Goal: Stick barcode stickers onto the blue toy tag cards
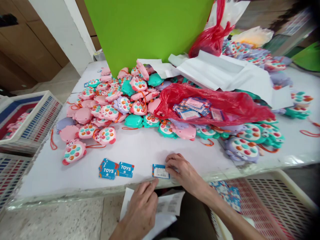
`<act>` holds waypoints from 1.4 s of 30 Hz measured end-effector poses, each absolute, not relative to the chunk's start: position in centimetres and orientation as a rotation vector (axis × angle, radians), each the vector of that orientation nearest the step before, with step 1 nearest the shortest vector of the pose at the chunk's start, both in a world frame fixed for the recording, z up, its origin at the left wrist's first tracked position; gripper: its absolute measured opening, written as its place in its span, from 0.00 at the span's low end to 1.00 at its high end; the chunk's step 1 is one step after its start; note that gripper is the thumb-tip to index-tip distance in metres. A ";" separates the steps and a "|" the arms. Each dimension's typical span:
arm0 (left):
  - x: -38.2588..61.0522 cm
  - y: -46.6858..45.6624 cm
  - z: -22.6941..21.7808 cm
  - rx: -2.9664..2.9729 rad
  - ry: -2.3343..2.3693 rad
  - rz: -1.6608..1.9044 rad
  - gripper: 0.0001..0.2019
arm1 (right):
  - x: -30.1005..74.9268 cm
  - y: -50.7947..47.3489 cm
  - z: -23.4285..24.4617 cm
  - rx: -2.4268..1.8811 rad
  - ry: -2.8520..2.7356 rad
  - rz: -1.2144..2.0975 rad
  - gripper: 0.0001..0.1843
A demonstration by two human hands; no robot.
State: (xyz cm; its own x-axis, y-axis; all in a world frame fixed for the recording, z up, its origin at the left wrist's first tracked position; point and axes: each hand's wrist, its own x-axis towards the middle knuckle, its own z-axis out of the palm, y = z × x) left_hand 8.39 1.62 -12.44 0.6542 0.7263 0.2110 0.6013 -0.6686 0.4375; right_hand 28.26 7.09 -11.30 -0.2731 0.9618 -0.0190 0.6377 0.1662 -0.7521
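Note:
My right hand (182,170) rests at the table's front edge, its curled fingertips pressing on a small blue tag (160,171) that lies with its white barcode label up. My left hand (141,208) is below the table edge, fingers together over a white sheet of stickers (170,203), with the fingertips just under the tag. Two more blue "TOYS" tags (115,169) lie flat to the left on the white table (75,173). Behind them spreads a big pile of pink, teal and purple pop toys (120,103).
A red plastic bag (225,106) holding more tags lies on the pile. A green board (147,30) stands at the back beside white paper sheets (225,71). Slatted baskets stand at left (30,120) and at lower right (270,200).

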 end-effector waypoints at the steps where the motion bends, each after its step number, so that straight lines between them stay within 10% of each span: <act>1: 8.4 1.6 -12.4 2.548 1.050 0.530 0.11 | 28.2 7.1 -11.2 -1.508 -1.984 0.909 0.09; 22: 9.2 2.0 -12.3 2.698 1.079 0.268 0.12 | 29.0 7.2 -11.4 -1.556 -1.948 0.806 0.05; 29: 9.3 2.0 -12.5 2.644 1.099 0.279 0.10 | 26.3 7.9 -12.1 -1.723 -2.140 0.412 0.34; 42: 9.3 1.8 -12.4 2.589 1.132 0.352 0.11 | 29.0 6.9 -13.7 -1.857 -2.041 0.124 0.23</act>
State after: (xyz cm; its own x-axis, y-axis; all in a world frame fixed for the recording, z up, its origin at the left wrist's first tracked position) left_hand 9.32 1.76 -12.44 0.6607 0.7434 0.1046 0.6717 -0.6476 0.3598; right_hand 29.00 6.94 -13.75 -0.0567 0.9749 0.2153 0.9416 0.1239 -0.3130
